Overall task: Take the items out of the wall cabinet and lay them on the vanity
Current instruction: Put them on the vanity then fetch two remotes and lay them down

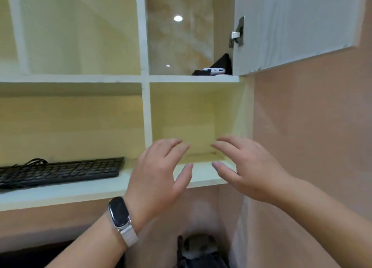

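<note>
Overhead, both hands' fingers (pixel 173 145) spread empty before the wall cabinet (pixel 146 114).

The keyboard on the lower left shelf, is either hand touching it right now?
No, the keyboard lies alone while the left hand and right hand hover open, apart from it.

Black keyboard (pixel 60 172); pale yellow cabinet (pixel 193 116); silver wristband (pixel 128 237).

Pinkish-beige wall (pixel 310 126), glossy marble-patterned panel (pixel 179 42) with a reflected ceiling light (pixel 178 18).
</note>
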{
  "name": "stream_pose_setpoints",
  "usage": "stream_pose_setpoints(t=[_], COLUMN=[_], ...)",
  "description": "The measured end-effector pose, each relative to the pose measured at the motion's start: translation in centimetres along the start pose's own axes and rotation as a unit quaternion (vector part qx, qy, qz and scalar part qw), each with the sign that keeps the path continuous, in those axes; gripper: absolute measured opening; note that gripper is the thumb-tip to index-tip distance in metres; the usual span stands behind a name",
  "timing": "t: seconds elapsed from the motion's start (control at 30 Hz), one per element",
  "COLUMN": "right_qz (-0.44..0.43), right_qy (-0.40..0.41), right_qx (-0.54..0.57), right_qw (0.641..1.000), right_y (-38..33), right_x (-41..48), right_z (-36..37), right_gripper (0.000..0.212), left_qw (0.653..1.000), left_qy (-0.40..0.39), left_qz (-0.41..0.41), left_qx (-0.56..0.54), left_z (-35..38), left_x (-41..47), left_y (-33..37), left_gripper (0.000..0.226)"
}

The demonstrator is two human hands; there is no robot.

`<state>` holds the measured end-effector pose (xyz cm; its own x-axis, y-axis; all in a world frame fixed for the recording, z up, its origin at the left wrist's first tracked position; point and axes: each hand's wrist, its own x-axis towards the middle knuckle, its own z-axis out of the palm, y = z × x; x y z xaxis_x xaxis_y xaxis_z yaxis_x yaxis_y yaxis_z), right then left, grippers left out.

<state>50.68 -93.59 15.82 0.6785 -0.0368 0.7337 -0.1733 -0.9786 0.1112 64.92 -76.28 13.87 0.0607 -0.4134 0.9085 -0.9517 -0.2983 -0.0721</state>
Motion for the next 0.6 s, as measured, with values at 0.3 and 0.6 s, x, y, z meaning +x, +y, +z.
stream_pose_setpoints(t=[0.3, 0.6], right_qz=[-0.004, 0.062], right_qy=[0.080, -0.010], right_qx=[0.030, 0.029], right_qw=[0.996, 0.998], right_y=[3.2, 4.7], right_x=[11.9, 20.2], right_z=[-4.9, -6.3], right_gripper=[0.049, 0.047], left_qw=[0.998, 0.965], left_qy=[-0.030, -0.241], left_qz=[0.017, -0.052], left_qx=[-0.049, 0.094], left_z=[-3.0, -3.8], left_x=[14.7, 25.3], left_y=[-2.8, -3.6], left_gripper=[0.048, 0.042])
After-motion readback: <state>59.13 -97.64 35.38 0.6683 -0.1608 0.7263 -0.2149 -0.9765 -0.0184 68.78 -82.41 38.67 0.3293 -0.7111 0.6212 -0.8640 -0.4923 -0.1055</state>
